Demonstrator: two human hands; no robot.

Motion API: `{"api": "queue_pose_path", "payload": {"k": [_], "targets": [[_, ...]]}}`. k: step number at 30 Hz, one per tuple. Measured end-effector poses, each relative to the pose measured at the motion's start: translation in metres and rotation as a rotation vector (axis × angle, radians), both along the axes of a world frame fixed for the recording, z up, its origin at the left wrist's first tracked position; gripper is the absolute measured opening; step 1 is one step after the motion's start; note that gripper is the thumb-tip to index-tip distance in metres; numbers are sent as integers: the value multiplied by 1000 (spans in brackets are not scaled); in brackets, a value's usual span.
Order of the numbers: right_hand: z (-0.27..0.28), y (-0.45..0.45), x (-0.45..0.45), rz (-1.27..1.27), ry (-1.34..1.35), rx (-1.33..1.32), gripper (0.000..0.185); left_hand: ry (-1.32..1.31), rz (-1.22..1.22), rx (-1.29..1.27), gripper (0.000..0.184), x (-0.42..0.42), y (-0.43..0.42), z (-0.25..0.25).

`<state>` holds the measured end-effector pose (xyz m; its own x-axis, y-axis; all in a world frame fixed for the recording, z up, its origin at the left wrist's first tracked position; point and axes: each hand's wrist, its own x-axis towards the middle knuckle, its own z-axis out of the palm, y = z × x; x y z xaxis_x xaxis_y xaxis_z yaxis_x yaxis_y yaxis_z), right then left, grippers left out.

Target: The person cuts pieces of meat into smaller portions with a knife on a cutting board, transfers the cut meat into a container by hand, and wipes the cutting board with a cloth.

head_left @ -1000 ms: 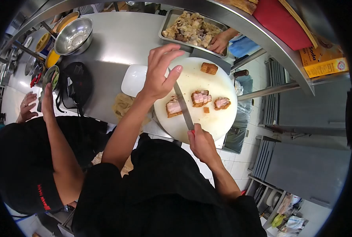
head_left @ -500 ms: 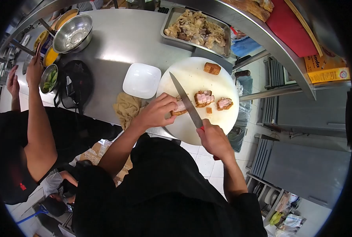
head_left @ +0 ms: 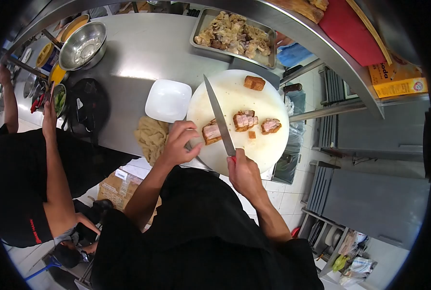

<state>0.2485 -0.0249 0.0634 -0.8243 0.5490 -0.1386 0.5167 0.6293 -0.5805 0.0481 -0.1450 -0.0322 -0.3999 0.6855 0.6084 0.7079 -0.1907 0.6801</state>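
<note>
My right hand [head_left: 244, 169] is wrapped round the handle of a long kitchen knife [head_left: 218, 113], whose blade points away over a round white cutting board [head_left: 273, 150]. Left of the blade lies a piece of crispy pork belly [head_left: 211, 132]. My left hand [head_left: 180, 142] is beside that piece, fingers curled but apart, with nothing in it. On the right part of the board are a sliced pork chunk [head_left: 245, 121], a smaller sliced one [head_left: 271, 126] and a little browned bit [head_left: 252, 135]. Another browned block [head_left: 254, 83] sits near the far edge.
A white square dish [head_left: 168, 101] and a tan cloth [head_left: 151, 137] lie left of the board. Behind stands a metal tray [head_left: 234, 53] of chopped meat. A steel bowl [head_left: 83, 46] and a black bag [head_left: 87, 104] are farther left, near a co-worker's hand [head_left: 49, 116].
My left hand has let go of the pork piece and drawn back to the left. The knife and my right hand have shifted slightly left. The co-worker's arms have moved.
</note>
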Motion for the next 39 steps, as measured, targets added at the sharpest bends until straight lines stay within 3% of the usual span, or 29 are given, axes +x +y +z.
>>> {"api": "queue_pose_path", "payload": {"k": [3,7,9,10,11,16,21,28,32,39], "targets": [[-7,-5,-6,1,-10,56,21,-39,111,-2,27,-6,-18,-4],[34,-6,-17,-74,66,126,20,-46,153,1,24,-19,-29,-4],[27,-4,-28,-70,-172,45,22,-50,161,0,24,-21,-30,-2],[-6,-3,-31,-26,-173,77,21,-50,159,-2,24,-21,-32,0],[-35,-7,-28,8,-177,105,20,-56,148,-12,24,-18,-38,3],[-28,10,-29,31,-149,-59,24,-3,12,-71,29,-17,-22,15],[-16,6,-33,18,-218,-30,25,89,-131,-209,31,-12,-4,27],[-17,14,-37,11,-306,-29,25,103,-260,-229,33,-13,10,6],[17,20,-33,34,-300,-125,27,127,-214,-200,32,-12,15,6],[16,0,-19,-48,-58,66,22,60,-88,-40,31,-4,10,-7]]}}
